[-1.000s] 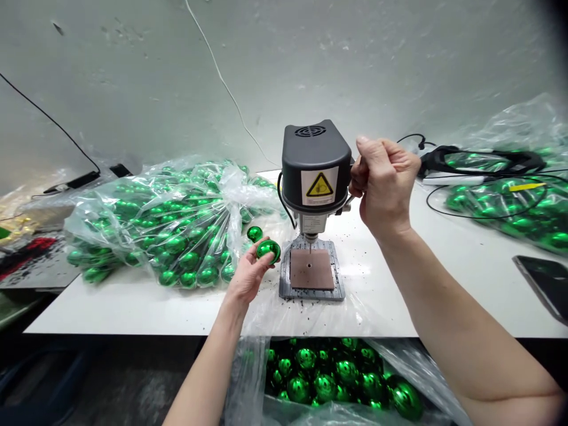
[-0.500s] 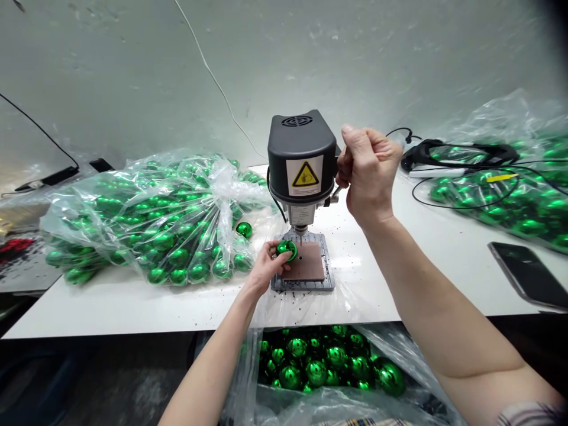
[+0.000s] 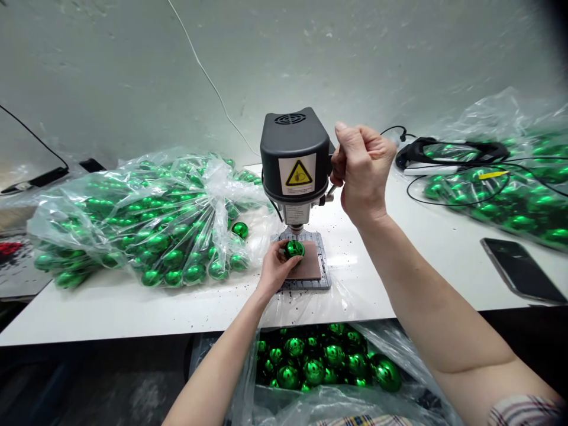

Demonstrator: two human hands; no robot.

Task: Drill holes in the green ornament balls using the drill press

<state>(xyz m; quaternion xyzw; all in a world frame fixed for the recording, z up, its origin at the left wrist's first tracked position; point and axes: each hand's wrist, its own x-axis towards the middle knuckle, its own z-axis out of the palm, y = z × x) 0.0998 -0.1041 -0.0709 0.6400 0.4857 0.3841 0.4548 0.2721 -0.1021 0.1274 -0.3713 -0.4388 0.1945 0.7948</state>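
Between the thumb and fingers of my left hand is a shiny green ball ornament. The ball is under the chuck of a small black drill press, over a brown pad on the grey slotted base. Whether the drill bit touches the ball I cannot tell. My right hand is closed around the feed lever at the press's right side; the fist hides most of the lever. A yellow warning label marks the front of the press.
A clear bag of green balls lies left, with a loose ball beside it. An open bag of balls sits below the table's front edge. Right are a phone, black cables, a yellow strip and another bag.
My left hand has brought the green ball slightly right, from beside the hole in the brown pad to under the chuck. My right hand stays on the lever. The view has shifted a little.
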